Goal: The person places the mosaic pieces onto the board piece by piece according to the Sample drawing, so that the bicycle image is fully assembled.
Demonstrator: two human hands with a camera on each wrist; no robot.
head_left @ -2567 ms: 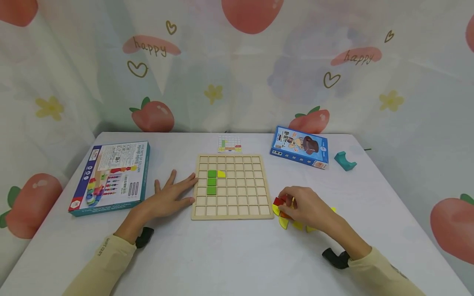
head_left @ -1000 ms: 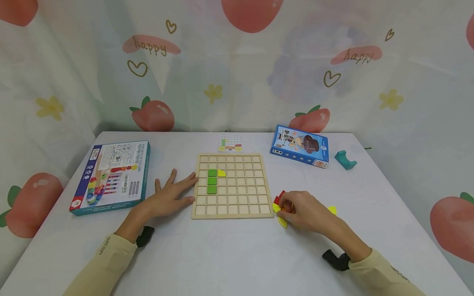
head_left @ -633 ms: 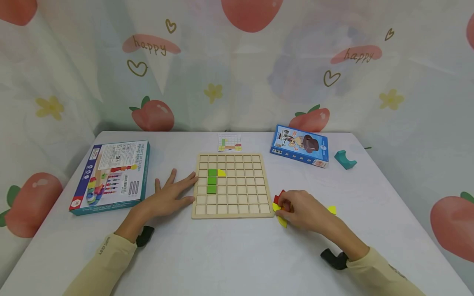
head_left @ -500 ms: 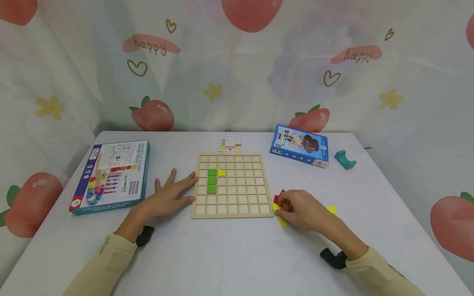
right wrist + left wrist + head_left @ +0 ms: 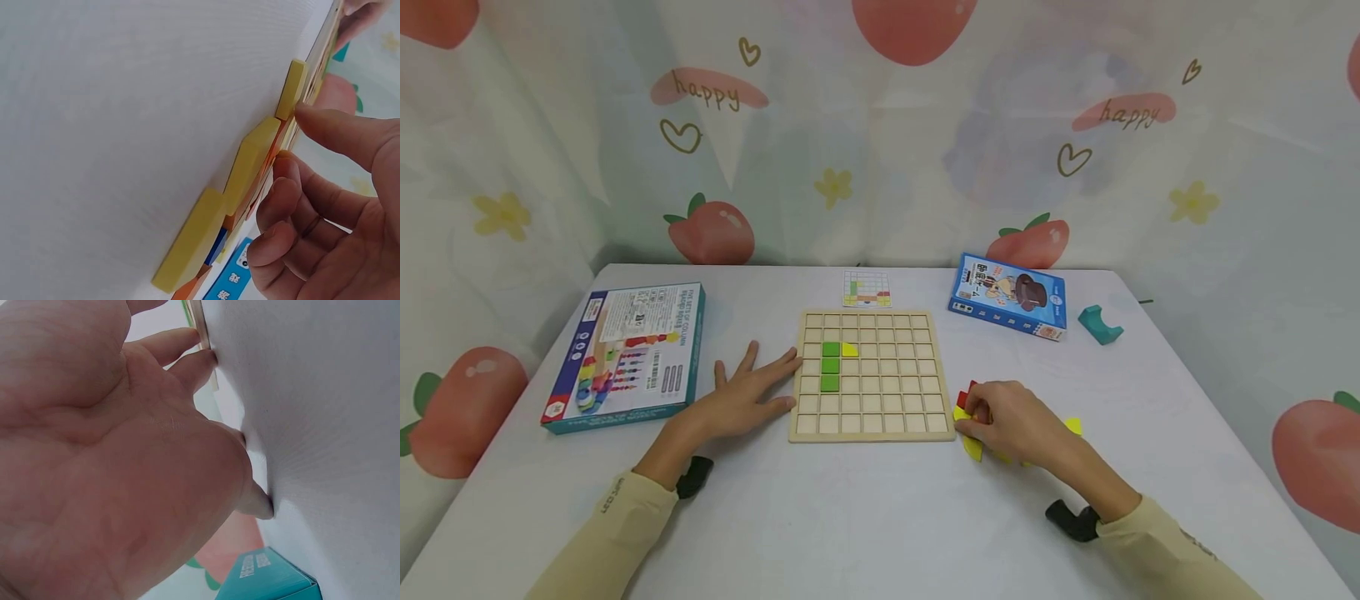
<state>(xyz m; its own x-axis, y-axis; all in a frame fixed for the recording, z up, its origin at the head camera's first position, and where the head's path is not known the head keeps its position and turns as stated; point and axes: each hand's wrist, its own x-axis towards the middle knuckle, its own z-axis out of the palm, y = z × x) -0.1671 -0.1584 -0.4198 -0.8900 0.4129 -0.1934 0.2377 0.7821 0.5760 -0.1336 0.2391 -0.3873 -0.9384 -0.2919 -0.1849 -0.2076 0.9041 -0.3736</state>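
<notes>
In the head view my left hand [image 5: 741, 402] lies with fingers spread, its fingertips at the left edge of a wooden grid board [image 5: 880, 436]. Several green squares [image 5: 830, 366] form a column on the board, with a yellow tile [image 5: 849, 350] right of the top one. My right hand [image 5: 1017, 421] is bent over a pile of loose tiles right of the board. Its thumb touches or nearly touches a yellow tile [image 5: 292, 89] in the right wrist view. The index fingertip is close to the tiles; whether anything is pinched cannot be told. Red tiles [image 5: 962, 400] show beside the fingers.
Behind the board lies a small pattern card [image 5: 867, 288]. A large game box [image 5: 625, 358] stands left and a blue box [image 5: 1009, 296] back right, with a teal curved block [image 5: 1100, 325] beside it. Another yellow tile [image 5: 1073, 426] lies right of my right wrist.
My right hand has stayed over the tile pile, its fingers shifting among the pieces and the wrist drawing slightly left. My left hand and the tiles on the board have not moved.
</notes>
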